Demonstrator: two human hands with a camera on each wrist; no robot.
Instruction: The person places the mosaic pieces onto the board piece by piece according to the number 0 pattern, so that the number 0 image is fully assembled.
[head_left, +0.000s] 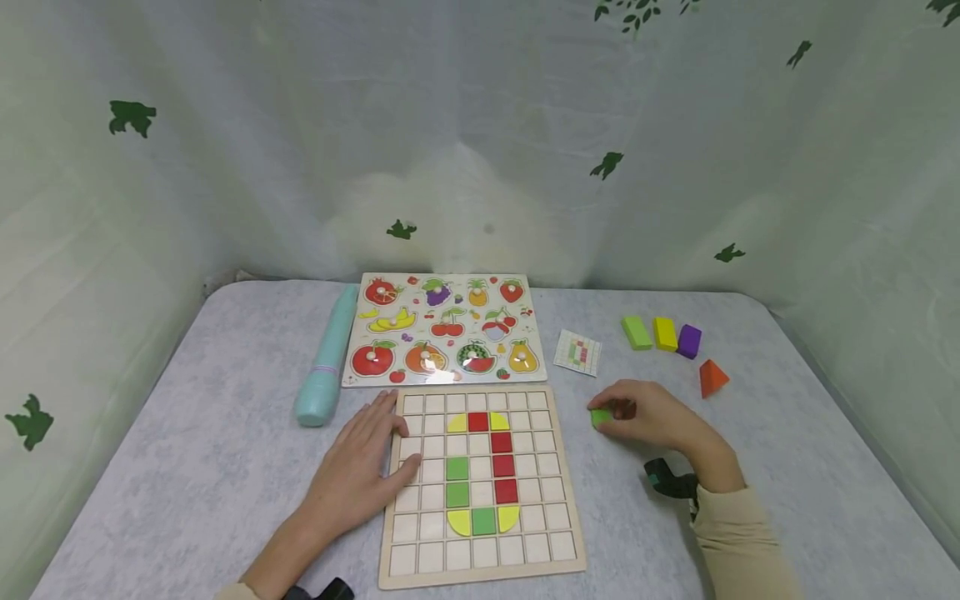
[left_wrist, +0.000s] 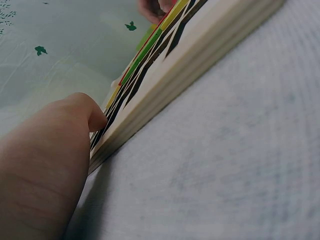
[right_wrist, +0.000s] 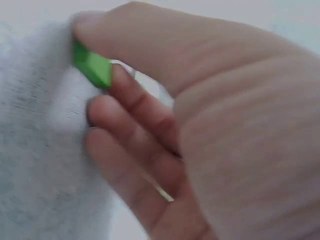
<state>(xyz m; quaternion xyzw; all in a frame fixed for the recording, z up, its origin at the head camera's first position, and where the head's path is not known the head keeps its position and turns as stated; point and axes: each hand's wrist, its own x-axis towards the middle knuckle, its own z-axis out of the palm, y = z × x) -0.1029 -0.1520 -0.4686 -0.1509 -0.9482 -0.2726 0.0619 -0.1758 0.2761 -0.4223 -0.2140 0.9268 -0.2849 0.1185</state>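
In the head view a wooden grid board (head_left: 480,575) lies on the table, with red, green and yellow blocks set in its squares as a ring. The left hand (head_left: 362,467) rests on the board's left edge, fingers extended; its thumb (left_wrist: 82,110) shows against the board in the left wrist view. Right of the board, the right hand (head_left: 648,421) pinches a small green block (right_wrist: 94,65) between thumb and fingers, low over the table. A small pattern card (head_left: 577,352) lies just beyond that hand.
Loose blocks lie at the back right: green (head_left: 637,332), yellow (head_left: 664,333), purple (head_left: 689,341) and an orange-red triangular one (head_left: 712,378). A fruit puzzle board (head_left: 450,329) lies behind the grid board. Left of it is a long turquoise case (head_left: 327,358).
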